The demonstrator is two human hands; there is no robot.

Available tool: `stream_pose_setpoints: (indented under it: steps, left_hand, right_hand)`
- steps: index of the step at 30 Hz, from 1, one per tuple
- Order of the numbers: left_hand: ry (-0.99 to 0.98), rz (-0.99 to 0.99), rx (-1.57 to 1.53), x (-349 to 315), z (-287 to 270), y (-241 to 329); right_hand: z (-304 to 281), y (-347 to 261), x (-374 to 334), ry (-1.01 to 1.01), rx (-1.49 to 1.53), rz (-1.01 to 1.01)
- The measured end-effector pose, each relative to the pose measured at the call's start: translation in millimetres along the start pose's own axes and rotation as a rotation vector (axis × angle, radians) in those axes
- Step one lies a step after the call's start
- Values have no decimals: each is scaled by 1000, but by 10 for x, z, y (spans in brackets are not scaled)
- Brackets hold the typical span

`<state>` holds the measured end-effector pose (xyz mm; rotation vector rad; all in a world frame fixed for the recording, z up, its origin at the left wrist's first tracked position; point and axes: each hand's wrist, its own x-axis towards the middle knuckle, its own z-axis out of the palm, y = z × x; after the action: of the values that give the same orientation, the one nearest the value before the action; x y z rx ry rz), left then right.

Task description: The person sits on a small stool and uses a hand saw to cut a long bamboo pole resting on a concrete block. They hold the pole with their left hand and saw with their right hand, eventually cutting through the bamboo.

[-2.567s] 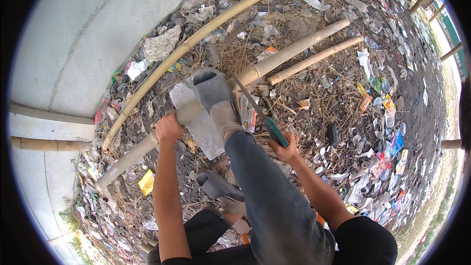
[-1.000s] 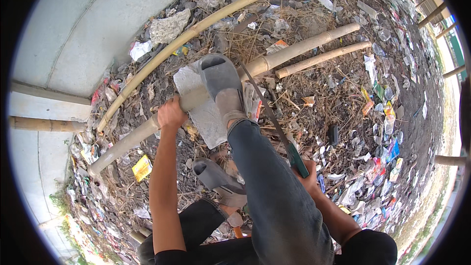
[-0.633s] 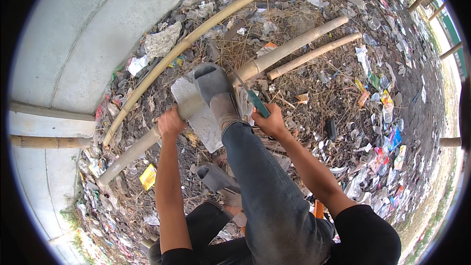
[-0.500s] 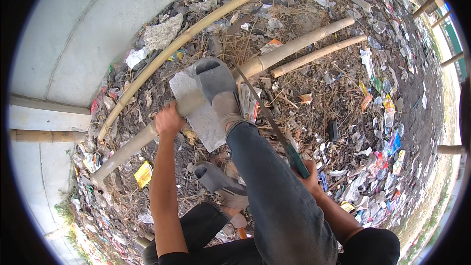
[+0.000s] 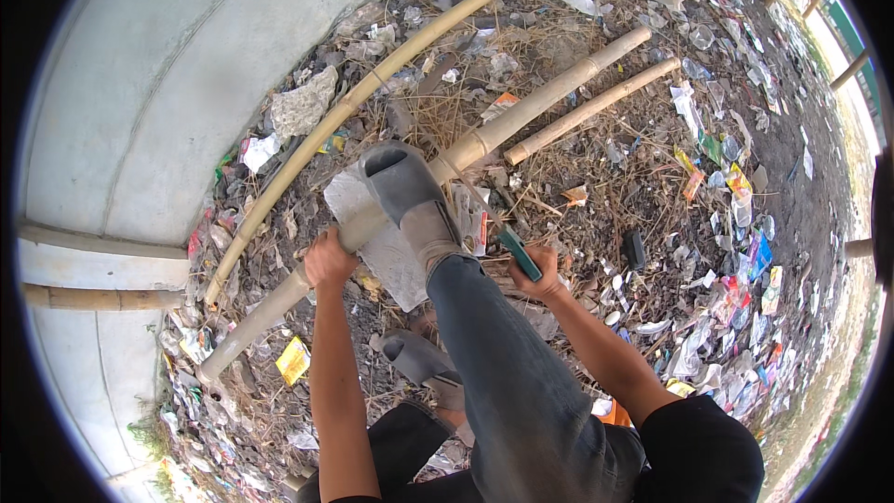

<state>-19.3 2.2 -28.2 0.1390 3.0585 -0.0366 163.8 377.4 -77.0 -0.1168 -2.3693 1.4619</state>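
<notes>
A thick bamboo pole [image 5: 549, 96] lies slantwise from lower left to upper right. My left hand [image 5: 330, 258] is closed around it, left of my raised foot. That foot, in a grey slip-on shoe [image 5: 402, 183], presses down on the pole above a pale flat slab [image 5: 399, 270]. In my right hand [image 5: 538, 273] is a handsaw [image 5: 519, 253], gripped by its green handle. Its thin blade runs up and left to the pole, just right of the shoe. How deep the blade sits in the bamboo I cannot tell.
A shorter, thinner bamboo piece [image 5: 596, 110] lies right of the pole. Beyond them a long bamboo pole [image 5: 382, 70] stretches along the pale wall [image 5: 140, 93], near a rough stone chunk [image 5: 304, 102]. Plastic litter and dry straw cover the dark ground.
My right hand has pushed the saw up and left toward the pole, so less blade shows on the near side. My left hand keeps its grip. The view has shifted slightly.
</notes>
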Motion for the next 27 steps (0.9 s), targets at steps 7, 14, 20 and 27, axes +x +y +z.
stream_pose_setpoints:
  steps: [7, 14, 20, 27]
  left_hand:
    - [201, 75, 72, -107, 238, -231]
    - [297, 101, 104, -129, 339, -229]
    - [215, 50, 115, -113, 243, -114]
    - [309, 119, 89, -111, 361, -185]
  right_hand:
    - [-371, -243, -386, 25, 141, 381]
    - [-747, -471, -424, -132, 173, 478]
    - [-697, -704, -400, -225, 160, 497]
    - [-740, -1016, -448, -252, 207, 576]
